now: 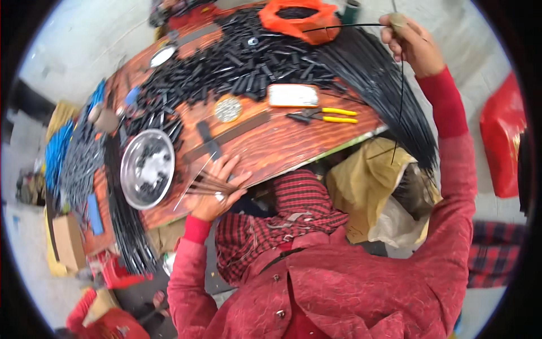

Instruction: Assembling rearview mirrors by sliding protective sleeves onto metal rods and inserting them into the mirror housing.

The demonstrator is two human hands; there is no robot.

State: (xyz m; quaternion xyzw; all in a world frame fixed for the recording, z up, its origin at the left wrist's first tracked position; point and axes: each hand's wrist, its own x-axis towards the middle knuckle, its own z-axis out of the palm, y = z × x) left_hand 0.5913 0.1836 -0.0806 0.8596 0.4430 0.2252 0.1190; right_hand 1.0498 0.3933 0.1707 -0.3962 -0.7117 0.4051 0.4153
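My right hand [407, 37] is raised beyond the table's far right side, its fingers pinched on a thin black wire [350, 25]. One length of the wire runs left past the orange bag, and another hangs down below the hand. My left hand [217, 189] lies at the table's near edge with fingers spread. Several thin brown strips [212, 183] cross its fingers; whether they are gripped I cannot tell. A thin light rod [192, 183] lies beside the left hand, close to a black block [207, 138] and a steel bowl [148, 169] of small dark pieces.
Yellow-handled pliers [333, 115], a white-topped tin [293, 95] and a round dish [228, 108] sit mid-table. Black tubes [243, 62] pile behind them. Long black wires [389, 90] overhang the right edge, above a yellow sack [361, 181]. An orange bag [299, 17] stands far back.
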